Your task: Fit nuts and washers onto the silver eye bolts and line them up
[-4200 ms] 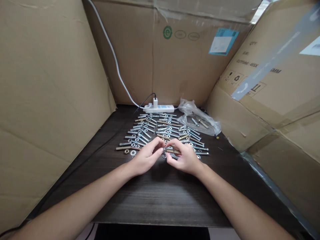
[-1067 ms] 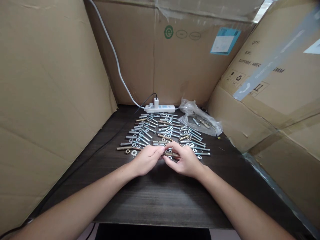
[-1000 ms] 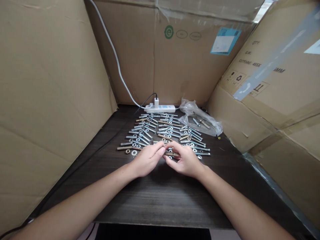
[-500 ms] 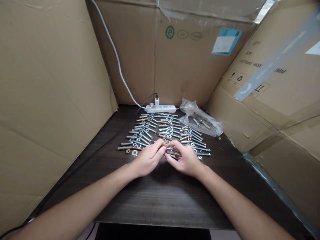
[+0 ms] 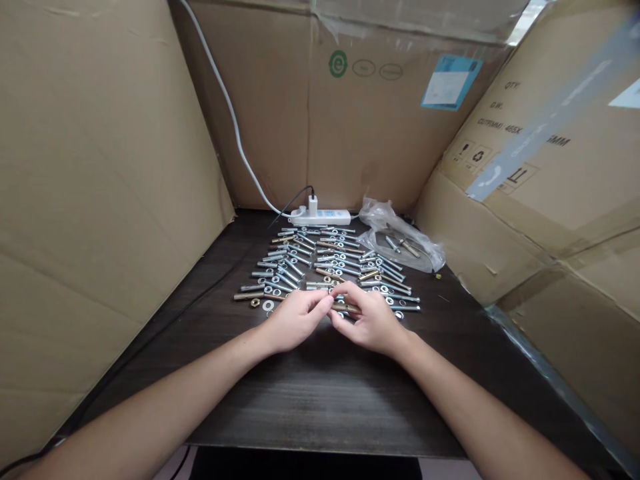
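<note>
My right hand (image 5: pixel 373 319) is curled round a brass-coloured expansion bolt (image 5: pixel 346 308), whose sleeve shows between thumb and fingers. My left hand (image 5: pixel 295 320) is closed in a pinch at the bolt's left end, thumb and fingertips meeting the right hand's. Whatever small part those left fingers hold is hidden. Just left of my left hand lie a brass nut (image 5: pixel 255 303) and a flat washer (image 5: pixel 268 305). Past the hands, disassembled bolts, sleeves, washers and nuts lie in rows, among them a long sleeve (image 5: pixel 249 296) and silver bolts (image 5: pixel 399 288) at the right.
A white power strip (image 5: pixel 327 217) with a plugged-in adapter stands behind the rows. To its right, a clear plastic bag (image 5: pixel 425 257) has bolts in or under it. Cardboard walls (image 5: pixel 270 120) enclose the dark table (image 5: pixel 320 407) on three sides. A black cable (image 5: pixel 185 310) runs along the left.
My left fingers have shifted slightly at the bolt's end, and the right index finger sits a little lower and further left. The bolt stays in the right hand.
</note>
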Tool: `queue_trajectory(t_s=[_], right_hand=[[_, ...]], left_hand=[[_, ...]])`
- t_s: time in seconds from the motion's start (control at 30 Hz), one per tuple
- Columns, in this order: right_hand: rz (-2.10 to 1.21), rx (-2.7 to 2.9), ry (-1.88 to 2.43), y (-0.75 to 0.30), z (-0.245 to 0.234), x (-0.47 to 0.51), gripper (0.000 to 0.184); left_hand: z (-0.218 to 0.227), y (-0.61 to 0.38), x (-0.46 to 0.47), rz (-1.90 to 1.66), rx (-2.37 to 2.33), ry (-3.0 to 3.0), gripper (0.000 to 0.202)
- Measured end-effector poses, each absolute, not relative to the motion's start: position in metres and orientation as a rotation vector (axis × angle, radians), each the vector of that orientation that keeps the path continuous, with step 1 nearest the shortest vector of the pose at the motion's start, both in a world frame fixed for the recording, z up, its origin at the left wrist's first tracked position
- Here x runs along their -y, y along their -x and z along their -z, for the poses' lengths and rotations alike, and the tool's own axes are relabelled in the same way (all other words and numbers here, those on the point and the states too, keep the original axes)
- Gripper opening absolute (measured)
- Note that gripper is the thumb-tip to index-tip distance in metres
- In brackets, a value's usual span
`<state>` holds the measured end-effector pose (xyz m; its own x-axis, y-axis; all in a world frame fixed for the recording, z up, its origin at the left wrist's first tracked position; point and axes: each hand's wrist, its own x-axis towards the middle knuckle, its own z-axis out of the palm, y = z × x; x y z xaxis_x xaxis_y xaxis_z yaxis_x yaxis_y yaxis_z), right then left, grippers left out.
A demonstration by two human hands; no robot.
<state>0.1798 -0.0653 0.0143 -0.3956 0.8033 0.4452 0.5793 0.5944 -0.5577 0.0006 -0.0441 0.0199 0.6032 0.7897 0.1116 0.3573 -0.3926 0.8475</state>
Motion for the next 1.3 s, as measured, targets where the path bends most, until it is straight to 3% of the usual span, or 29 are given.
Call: queue_trajectory(t_s=[0.27, 0.5, 0.73, 0.87, 1.3], right_hand=[[-0.373, 2.110, 1.070, -0.179, -0.014, 0.067, 0.019], [-0.355, 2.132, 1.053, -0.178, -0.015, 0.067, 0.014], [-0.337, 2.079, 1.083, -0.180, -0.009, 0.063, 0.014], [-0.321, 2.060, 1.087, -0.181, -0.007, 0.063, 0.020], [-0.348, 2.103, 1.044, -0.181, -0.010, 0.064, 0.020]], left_hand=[[-0.014, -0.003, 0.044, -0.600, -0.902, -1.682, 0.057], [-0.013, -0.001, 0.042, -0.518, -0.915, -1.655, 0.054], [-0.023, -0.002, 0.048, -0.790, -0.890, -1.798, 0.023], [-0.025, -0.001, 0.049, -0.775, -0.858, -1.861, 0.012], [-0.016, -0.005, 0.044, -0.679, -0.887, -1.676, 0.046]])
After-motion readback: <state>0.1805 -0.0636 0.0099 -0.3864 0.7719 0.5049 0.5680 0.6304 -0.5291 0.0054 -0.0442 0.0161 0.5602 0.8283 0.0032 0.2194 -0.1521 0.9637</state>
